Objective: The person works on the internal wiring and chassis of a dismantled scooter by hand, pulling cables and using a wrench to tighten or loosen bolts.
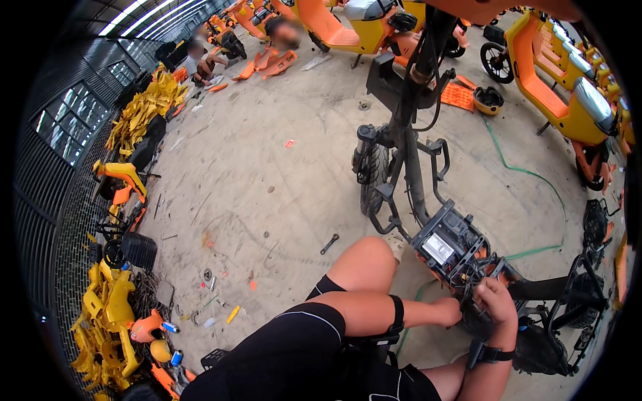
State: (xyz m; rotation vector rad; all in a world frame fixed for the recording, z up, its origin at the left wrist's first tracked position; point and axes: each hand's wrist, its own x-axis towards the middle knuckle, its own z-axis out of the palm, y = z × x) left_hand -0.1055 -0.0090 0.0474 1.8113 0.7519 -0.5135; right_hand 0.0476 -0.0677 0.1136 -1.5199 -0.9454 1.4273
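A stripped scooter frame [416, 187] stands in front of me at the right, its body panels off. Set into its middle is a black open compartment [447, 234] holding a silver-labelled box [438, 248]. Behind the compartment lies a tangle of dark wires [471, 274]. My right hand [496, 301] is closed at these wires, with its fingers bent; what they pinch is too small to make out. On the near side of the frame, my left hand [447, 312] is curled low beside the wires. Its fingertips and anything in them are hidden.
A wrench [329, 244] lies on the concrete floor left of the scooter. Yellow panels [107, 314] are heaped along the left wall. Orange-yellow scooters [555, 100] line the right and back. A helmet [488, 100] and green strap [528, 172] lie beyond. People sit far back.
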